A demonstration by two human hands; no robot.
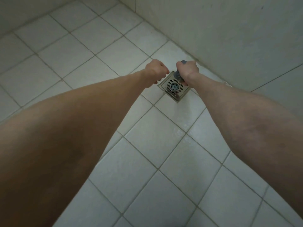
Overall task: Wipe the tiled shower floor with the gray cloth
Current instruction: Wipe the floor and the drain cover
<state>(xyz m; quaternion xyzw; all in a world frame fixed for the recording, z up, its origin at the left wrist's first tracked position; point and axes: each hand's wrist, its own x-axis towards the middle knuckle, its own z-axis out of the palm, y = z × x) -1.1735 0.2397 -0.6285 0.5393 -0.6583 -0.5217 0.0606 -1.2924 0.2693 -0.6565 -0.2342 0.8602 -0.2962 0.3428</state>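
Forearms: both are reaching forward and down from the camera, crossing over the near tiles and meeting above the drain.
Left hand: fingers are curling into a closed fist just left of the drain's far corner; whether they are pinching any cloth I cannot tell.
Right hand: fingers are pressing together around the gray cloth, which is bunching into a tight roll and showing above and below the fist.
Cloth position: it is hanging over the far edge of the metal floor drain, held up rather than lying flat on the tiles.
Progress: the cloth appears to be getting wrung over the drain, so wiping is pausing; the tiled shower floor is looking faintly damp and streaky near the drain, and how much is already wiped is unclear.
Remaining: likely spreading the cloth and passing it over the tiles.
Edges: the wall is meeting the floor just beyond the right hand, closing that side.
Open room: tiles are running free leftward and toward the camera.
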